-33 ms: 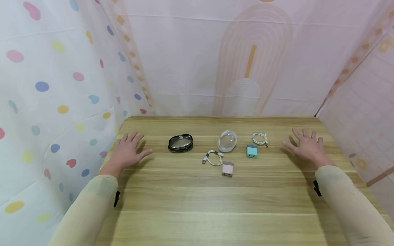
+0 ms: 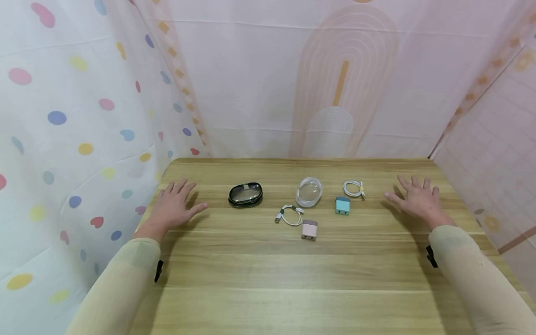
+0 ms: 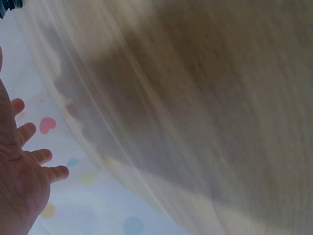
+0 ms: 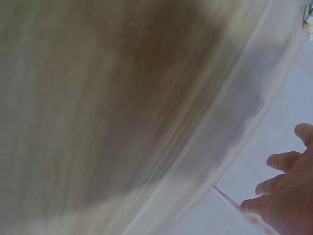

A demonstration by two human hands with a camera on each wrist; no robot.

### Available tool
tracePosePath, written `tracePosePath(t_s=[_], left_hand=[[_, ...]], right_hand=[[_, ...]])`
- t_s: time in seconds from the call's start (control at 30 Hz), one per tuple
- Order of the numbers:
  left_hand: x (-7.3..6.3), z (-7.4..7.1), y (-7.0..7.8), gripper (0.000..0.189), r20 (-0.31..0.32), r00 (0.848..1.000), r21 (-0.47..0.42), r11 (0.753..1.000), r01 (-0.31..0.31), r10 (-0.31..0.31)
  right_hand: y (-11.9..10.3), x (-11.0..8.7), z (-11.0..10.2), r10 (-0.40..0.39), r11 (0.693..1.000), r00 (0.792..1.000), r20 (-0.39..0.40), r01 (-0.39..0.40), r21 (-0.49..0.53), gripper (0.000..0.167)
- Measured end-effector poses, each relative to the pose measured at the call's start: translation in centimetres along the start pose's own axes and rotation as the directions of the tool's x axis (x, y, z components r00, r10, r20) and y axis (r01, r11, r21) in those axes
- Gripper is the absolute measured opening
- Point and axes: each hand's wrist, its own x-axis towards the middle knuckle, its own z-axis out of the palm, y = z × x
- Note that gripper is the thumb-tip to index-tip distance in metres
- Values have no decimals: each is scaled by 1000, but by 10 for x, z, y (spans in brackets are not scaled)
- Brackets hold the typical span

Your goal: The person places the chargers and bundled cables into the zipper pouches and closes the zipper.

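My left hand [image 2: 172, 208] hovers over the left side of the table, fingers spread, holding nothing. Nearest to it lies an oval black case [image 2: 245, 195] with a see-through top. On the right, my right hand [image 2: 416, 199] is held with fingers spread, also holding nothing. Closest to that hand are a coiled white cable [image 2: 354, 189] and a teal charger plug [image 2: 342, 206]. Between the hands sit a clear oval case with a white rim [image 2: 309, 192], a short white cable with a dark tie [image 2: 289, 215] and a pale pink charger plug [image 2: 309, 230].
The wooden table [image 2: 259, 288] ends at a pale patterned curtain [image 2: 251, 83] behind. A dotted curtain [image 2: 96, 172] hangs along the left, and another patterned cloth [image 2: 494, 153] along the right. Both wrist views show mostly wood surface and hand shadows.
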Motion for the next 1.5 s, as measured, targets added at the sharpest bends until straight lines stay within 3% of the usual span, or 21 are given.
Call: tracePosePath(t_s=[0.67, 0.8, 0.93, 1.07, 1.37, 1.5], left_hand=[[1, -3, 6, 97, -28, 999, 6, 999, -35, 36], [1, -7, 11, 88, -11, 1000, -16, 1000, -17, 16], [2, -12, 19, 68, -5, 1000, -34, 999, 8, -8], [5, -14, 26, 55, -14, 1000, -30, 1000, 6, -6], [6, -18, 36, 51, -97, 995, -114, 993, -24, 12], [4, -19, 42, 53, -105, 994, -125, 992, -32, 19]], right_hand=[[0, -3, 5, -21, 1000, 1000, -14, 21, -1, 99], [0, -4, 5, -22, 999, 997, -77, 25, 34, 88], [-2, -6, 2, -10, 997, 990, -139, 21, 75, 72], [-9, -9, -1, -1, 996, 986, -165, 16, 86, 60], [-26, -10, -3, -29, 991, 983, -182, 53, 126, 57], [-34, -8, -2, -51, 986, 972, -229, 85, 143, 54]])
